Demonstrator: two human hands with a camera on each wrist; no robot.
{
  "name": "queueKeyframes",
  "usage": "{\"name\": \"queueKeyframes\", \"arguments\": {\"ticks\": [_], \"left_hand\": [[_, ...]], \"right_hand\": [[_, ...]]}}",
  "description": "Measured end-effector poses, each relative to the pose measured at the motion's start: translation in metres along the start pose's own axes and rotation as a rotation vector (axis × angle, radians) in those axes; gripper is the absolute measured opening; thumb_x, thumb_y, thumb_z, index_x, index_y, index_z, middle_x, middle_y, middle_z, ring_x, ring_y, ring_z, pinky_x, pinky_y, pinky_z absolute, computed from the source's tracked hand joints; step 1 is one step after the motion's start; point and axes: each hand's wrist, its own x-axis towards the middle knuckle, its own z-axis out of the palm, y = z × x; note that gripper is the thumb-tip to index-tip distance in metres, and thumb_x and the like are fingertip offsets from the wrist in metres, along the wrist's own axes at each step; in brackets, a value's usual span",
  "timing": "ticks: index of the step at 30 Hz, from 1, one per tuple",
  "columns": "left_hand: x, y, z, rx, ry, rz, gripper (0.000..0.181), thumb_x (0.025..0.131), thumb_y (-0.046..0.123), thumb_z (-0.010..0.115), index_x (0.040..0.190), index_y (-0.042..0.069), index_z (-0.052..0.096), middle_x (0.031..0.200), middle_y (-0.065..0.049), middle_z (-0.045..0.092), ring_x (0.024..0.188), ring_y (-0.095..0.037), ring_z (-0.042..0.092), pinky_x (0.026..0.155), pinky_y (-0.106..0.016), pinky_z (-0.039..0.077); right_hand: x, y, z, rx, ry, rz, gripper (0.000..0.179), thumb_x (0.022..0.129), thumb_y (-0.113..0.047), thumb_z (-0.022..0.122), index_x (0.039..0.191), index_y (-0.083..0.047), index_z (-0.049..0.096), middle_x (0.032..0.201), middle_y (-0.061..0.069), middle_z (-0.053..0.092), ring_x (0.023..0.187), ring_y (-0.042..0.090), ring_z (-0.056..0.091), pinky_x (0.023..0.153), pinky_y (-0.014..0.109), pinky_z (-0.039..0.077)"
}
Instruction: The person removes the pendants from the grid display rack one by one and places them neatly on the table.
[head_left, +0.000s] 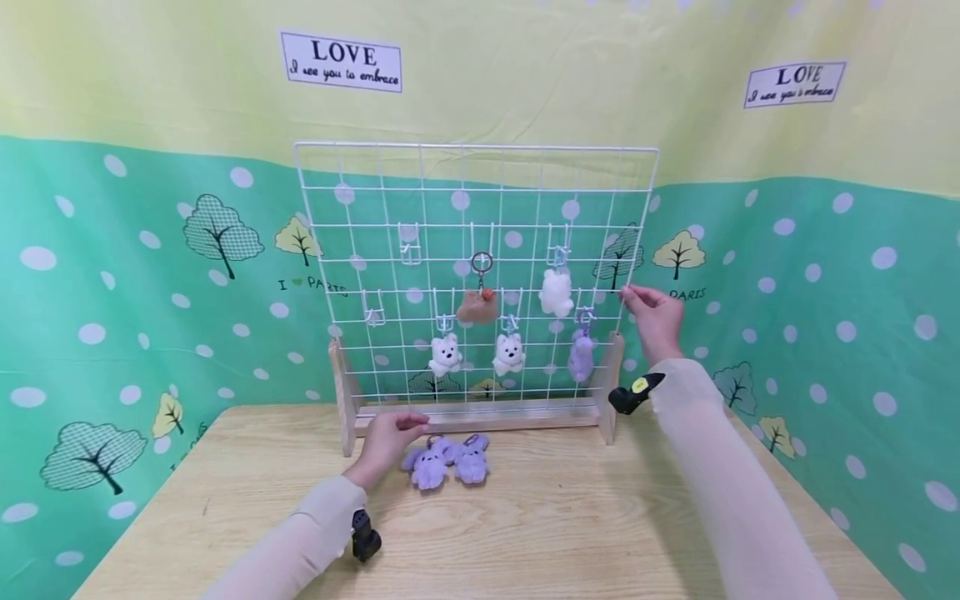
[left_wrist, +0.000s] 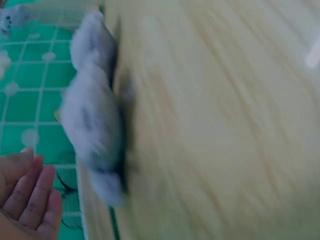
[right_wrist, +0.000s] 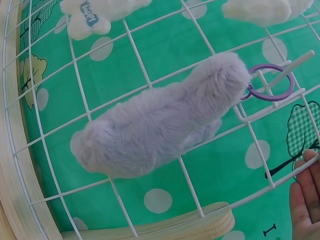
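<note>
We've got the left hand (head_left: 390, 443) relaxed and holding nothing, just beside two purple charms (head_left: 429, 472) on the table (head_left: 555, 525); the right hand (head_left: 657, 321) pinches the wire grid (head_left: 480, 147) by its edge, near the hanging lilac charm (head_left: 581, 358)!

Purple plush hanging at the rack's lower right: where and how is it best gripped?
Probably by pinching the purple ring near where it joins the plush, coming from the front. The ring loops over the outward prong of the hook, and the wire grid stands behind the plush, so the front looks freer. The fluffy body may squash under a grip.
</note>
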Motion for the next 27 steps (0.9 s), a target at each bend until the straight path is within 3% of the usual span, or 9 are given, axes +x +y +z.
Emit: {"name": "queueKeyframes", "arguments": {"ticks": [6,12,19,23,27], "left_hand": [[-0.004,0.038,0.009,-0.090,-0.068,0.034,0.012,0.085,0.005,0.068,0.095,0.003,0.072,0.094,-0.012,0.072,0.083,-0.018,0.067,0.073,-0.030,0.055],[-0.006,0.088,0.025,-0.187,-0.159,0.099,0.015,0.087,0.014,0.068,0.100,0.008,0.072,0.100,-0.010,0.071,0.090,-0.016,0.066,0.080,-0.030,0.053],[0.007,0.144,0.052,-0.247,-0.174,0.223,0.018,0.088,0.015,0.067,0.102,0.006,0.071,0.100,-0.008,0.071,0.091,-0.018,0.066,0.079,-0.028,0.054],[0.017,0.164,0.070,-0.280,-0.187,0.207,0.018,0.089,0.016,0.066,0.104,0.008,0.071,0.100,-0.005,0.071,0.090,-0.014,0.066,0.078,-0.025,0.053],[0.026,0.178,0.089,-0.346,-0.150,0.166,0.020,0.089,0.016,0.066,0.108,0.011,0.070,0.103,-0.003,0.071,0.091,-0.010,0.065,0.079,-0.024,0.053]], "right_hand": [[-0.001,-0.001,0.000,0.022,0.000,-0.005,0.038,0.087,-0.032,0.067,0.115,-0.006,0.065,0.099,-0.005,0.070,0.093,0.007,0.063,0.097,0.032,0.045],[-0.001,-0.002,-0.001,0.040,0.000,-0.002,0.038,0.086,-0.031,0.068,0.115,-0.006,0.065,0.100,-0.004,0.071,0.092,0.005,0.064,0.100,0.033,0.043],[-0.001,-0.001,-0.001,0.040,0.000,-0.005,0.037,0.086,-0.031,0.067,0.114,-0.007,0.066,0.099,-0.005,0.071,0.091,0.005,0.064,0.099,0.033,0.044],[0.000,0.001,-0.001,0.036,0.003,-0.001,0.037,0.086,-0.031,0.068,0.114,-0.007,0.066,0.095,-0.007,0.071,0.090,0.004,0.064,0.099,0.033,0.044],[0.001,0.001,0.000,0.021,0.005,-0.009,0.040,0.085,-0.034,0.068,0.114,-0.007,0.066,0.093,-0.009,0.070,0.090,0.005,0.063,0.097,0.032,0.045]]}}
